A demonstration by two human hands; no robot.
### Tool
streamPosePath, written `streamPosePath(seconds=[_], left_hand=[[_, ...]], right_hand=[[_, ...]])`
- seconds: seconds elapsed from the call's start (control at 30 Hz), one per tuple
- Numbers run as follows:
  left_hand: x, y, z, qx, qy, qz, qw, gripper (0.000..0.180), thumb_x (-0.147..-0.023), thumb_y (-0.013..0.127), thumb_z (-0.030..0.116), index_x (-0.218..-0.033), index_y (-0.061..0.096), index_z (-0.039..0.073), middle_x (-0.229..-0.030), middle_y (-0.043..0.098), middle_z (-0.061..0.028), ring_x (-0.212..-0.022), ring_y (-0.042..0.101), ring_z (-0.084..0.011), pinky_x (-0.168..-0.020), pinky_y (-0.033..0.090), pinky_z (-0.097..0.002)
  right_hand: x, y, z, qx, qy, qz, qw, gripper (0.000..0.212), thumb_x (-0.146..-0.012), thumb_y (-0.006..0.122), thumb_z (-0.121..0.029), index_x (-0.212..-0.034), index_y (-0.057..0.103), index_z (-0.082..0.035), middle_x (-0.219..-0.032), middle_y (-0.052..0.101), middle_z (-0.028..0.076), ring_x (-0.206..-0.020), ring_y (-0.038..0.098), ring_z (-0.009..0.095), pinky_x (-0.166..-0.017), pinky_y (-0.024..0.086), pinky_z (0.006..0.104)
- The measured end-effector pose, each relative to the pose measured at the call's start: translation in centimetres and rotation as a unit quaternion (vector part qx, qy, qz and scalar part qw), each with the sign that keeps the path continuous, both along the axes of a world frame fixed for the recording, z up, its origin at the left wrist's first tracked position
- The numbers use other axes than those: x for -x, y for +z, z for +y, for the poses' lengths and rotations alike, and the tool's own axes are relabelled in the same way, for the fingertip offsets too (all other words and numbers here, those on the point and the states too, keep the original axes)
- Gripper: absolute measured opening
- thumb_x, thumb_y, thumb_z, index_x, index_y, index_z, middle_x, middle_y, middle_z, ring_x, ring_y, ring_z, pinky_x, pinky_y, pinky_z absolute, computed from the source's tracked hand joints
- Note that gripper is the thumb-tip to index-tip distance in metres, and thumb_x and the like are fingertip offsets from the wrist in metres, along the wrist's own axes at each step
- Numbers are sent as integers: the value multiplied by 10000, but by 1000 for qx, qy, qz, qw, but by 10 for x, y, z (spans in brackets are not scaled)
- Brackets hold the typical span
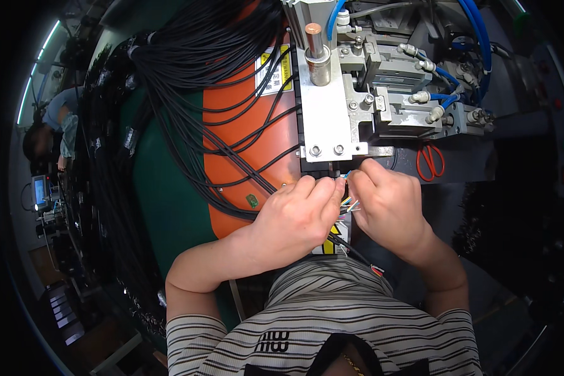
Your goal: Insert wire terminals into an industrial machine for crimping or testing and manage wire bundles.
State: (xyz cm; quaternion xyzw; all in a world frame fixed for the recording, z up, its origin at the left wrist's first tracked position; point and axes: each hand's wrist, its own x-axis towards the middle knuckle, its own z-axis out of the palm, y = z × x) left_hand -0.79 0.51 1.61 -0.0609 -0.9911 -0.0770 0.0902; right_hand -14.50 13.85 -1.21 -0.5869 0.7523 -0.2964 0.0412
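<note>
While close together, left fingers [323,188] and right fingers [362,183] tight-pinched on wires [347,202].

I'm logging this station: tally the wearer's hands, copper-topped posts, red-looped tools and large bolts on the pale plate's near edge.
Hands (left hand, right hand): 2
Copper-topped post: 1
Red-looped tool: 1
Large bolts: 2
Total: 6

wires [351,205] between the hands [388,203]

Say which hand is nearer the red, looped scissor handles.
Right. The right hand is left of the red scissor handles, slightly lower in view; the left hand is farther left, beyond the right.
</note>
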Motion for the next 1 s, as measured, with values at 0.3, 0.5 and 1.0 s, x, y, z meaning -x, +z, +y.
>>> streamPosePath(seconds=[0.3,0.5,1.0], left_hand=[[6,-1,-3,-3,-3,0,1000,436,-732,608,71,-1150,621,-53,-855,497,-71,-730,545,-193,-563,473,-281],[2,0,-8,-60,23,-1,998,318,-769,615,45,-1072,632,-50,-859,530,-92,-793,574,-213,-658,508,-337],[-24,-13,-21,-159,83,52,982,391,-672,694,18,-1055,625,-20,-936,607,-117,-806,617,-281,-698,497,-383]], right_hand=[[3,-14,0,59,-12,-76,995,64,-792,678,-36,-835,637,-10,-748,618,102,-546,596,275,-481,461,342],[4,-14,-1,75,-30,-106,991,56,-817,684,-26,-832,642,8,-714,620,90,-518,594,186,-462,444,280],[-11,12,-3,89,52,-380,919,197,-799,699,64,-985,644,33,-981,625,79,-562,459,18,-474,343,184]])
